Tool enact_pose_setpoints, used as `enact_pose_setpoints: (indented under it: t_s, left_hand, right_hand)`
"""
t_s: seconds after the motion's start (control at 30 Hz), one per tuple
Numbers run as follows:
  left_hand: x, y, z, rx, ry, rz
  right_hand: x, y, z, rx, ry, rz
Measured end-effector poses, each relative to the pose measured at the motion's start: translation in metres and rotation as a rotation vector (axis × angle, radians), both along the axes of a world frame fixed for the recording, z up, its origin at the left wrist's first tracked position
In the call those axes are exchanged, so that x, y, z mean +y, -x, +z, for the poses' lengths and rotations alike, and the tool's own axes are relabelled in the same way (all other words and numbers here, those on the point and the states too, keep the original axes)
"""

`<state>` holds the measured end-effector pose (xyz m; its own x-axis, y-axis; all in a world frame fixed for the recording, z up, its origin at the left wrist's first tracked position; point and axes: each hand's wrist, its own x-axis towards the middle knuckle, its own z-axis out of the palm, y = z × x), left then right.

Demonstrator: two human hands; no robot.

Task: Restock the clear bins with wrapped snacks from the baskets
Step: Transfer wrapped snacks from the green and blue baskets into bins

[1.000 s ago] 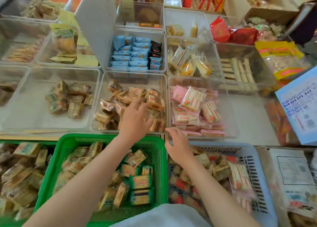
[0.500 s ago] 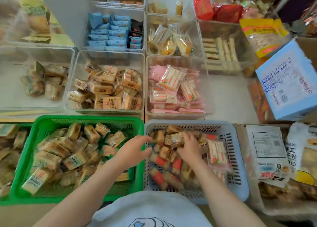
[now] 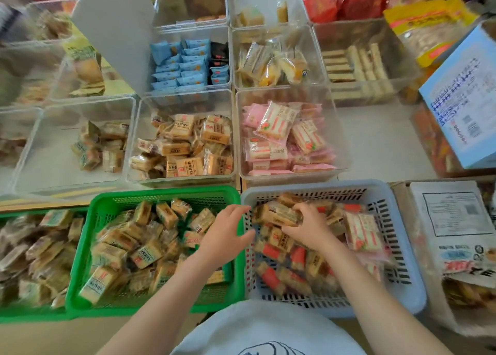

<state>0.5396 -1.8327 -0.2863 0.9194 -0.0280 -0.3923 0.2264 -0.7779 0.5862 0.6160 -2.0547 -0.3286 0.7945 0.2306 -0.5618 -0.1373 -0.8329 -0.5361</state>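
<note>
A blue-grey basket (image 3: 397,250) at the front right holds mixed wrapped snacks, tan, red and pink. My right hand (image 3: 308,228) is inside it and grips a tan wrapped snack (image 3: 279,215). My left hand (image 3: 225,236) hovers over the rim between this basket and the green basket (image 3: 161,196) of tan snacks, fingers spread and holding nothing. Behind the baskets stand clear bins: one with tan snacks (image 3: 134,150), one with pink snacks (image 3: 338,140), one nearly bare with a few snacks (image 3: 35,150).
Further clear bins behind hold blue packets (image 3: 182,67), yellow cakes (image 3: 271,64) and wafer sticks (image 3: 357,64). A blue carton (image 3: 464,99) leans at the right, a cardboard box (image 3: 453,220) sits beside the blue-grey basket, and another green basket (image 3: 16,314) lies far left.
Both hands came back from the tan snack bin to the baskets. My right hand went into the blue-grey basket and closed on a tan snack; my left hand followed toward it.
</note>
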Motion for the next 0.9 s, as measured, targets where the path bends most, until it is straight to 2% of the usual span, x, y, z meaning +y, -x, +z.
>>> enact_pose_setpoints:
  t_s: [0.17,0.33,0.4,0.53,0.63,0.77,0.83,0.9]
  left_hand:
    - [-0.009,-0.008,-0.007,0.040,-0.006,-0.181]
    - [0.025,-0.017,-0.005,0.084,0.143,-0.008]
    - [0.045,-0.022,-0.001,0.100,0.151,0.084]
    - [0.086,-0.041,0.016,0.023,0.114,0.289]
    - [0.123,-0.063,0.033,-0.192,0.057,0.418]
    - [0.166,-0.105,0.045,-0.453,0.005,0.591]
    - [0.183,-0.131,0.042,-0.448,-0.047,0.632]
    - [0.198,-0.153,0.027,-0.271,-0.253,0.522]
  right_hand:
    - [0.018,-0.003,0.040,0.158,-0.001,0.263]
    - [0.063,-0.025,0.069,0.126,-0.105,0.330]
    - [0.086,-0.031,0.070,0.081,-0.149,0.278]
    - [0.134,-0.043,0.075,-0.165,-0.296,0.055]
    - [0.164,-0.055,0.065,-0.233,-0.215,0.056]
    - [0.178,-0.059,0.029,-0.203,0.017,0.229]
    - [0.175,-0.055,0.019,-0.246,0.091,0.288]
    - [0.171,-0.052,0.015,-0.249,0.119,0.317]
